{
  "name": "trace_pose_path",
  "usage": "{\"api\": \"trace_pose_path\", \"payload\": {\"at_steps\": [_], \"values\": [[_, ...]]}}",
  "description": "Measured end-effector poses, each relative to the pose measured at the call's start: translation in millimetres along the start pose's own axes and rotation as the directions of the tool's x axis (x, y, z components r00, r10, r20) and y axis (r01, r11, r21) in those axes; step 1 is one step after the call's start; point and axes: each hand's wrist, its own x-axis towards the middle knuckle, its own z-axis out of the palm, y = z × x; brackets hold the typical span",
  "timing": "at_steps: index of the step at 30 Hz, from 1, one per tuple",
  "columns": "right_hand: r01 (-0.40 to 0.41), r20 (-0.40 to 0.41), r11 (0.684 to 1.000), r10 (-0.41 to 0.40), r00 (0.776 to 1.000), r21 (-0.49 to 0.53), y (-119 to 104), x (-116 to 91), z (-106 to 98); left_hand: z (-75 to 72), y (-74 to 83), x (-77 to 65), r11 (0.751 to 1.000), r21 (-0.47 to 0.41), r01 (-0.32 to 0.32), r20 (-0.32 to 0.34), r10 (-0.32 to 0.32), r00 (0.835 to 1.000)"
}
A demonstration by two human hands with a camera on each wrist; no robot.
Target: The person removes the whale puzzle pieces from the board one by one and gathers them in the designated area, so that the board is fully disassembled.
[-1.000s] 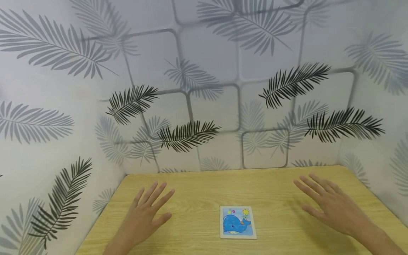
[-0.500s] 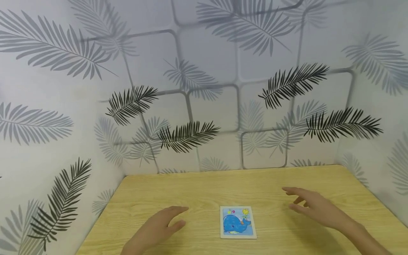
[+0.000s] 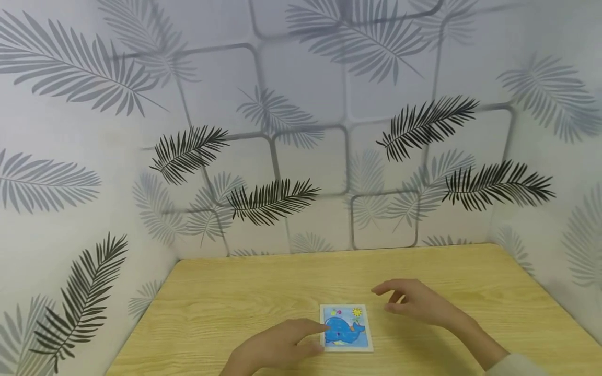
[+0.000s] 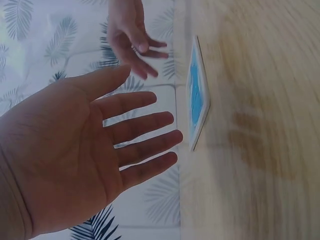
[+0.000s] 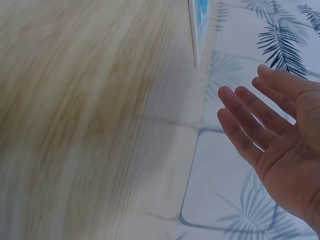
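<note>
Three leaf-print walls (image 3: 320,162) around wood-grain table (image 3: 235,292), left hand (image 3: 277,342) raised over it, fingers straight and slightly spread, right hand (image 3: 418,303) also raised, fingers loosely bent, whale picture (image 3: 345,329) flat on table between hands, nearer the left.

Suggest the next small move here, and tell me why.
Probably lower the left hand onto the left edge of the whale picture board: in the head view it overlaps that edge, yet the left wrist view shows a gap between the two. The right hand appears fully apart from the board.
</note>
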Motion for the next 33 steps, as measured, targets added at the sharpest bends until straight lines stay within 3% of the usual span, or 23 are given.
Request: {"api": "trace_pose_path", "payload": {"at_steps": [10, 16, 24, 29, 33], "values": [[0.045, 0.053, 0.995, -0.05, 0.997, 0.087, -1, 31, 30, 22.2, 4.5, 23.7, 0.997, 0.071, 0.018, 0.059, -0.022, 0.998], [0.006, 0.096, 0.994, -0.016, 0.995, 0.107, 0, 49, 50, 30.0, 4.6, 28.7, 0.998, 0.055, 0.02, 0.089, -0.025, 0.996], [-0.003, 0.17, 1.0, 0.001, 0.985, 0.011, -2, 75, 65, 36.1, 4.7, 33.0, 0.991, 0.134, 0.031, 0.023, -0.035, 0.999], [0.026, 0.215, 0.995, -0.005, 0.977, -0.097, 0, 86, 68, 35.6, 12.0, 36.2, 0.972, 0.235, -0.016, 0.025, 0.01, 1.0], [0.009, 0.253, 0.994, 0.02, 0.967, -0.111, 3, 93, 68, 35.1, 19.3, 38.3, 0.967, 0.255, 0.001, 0.017, -0.006, 1.0]]}}
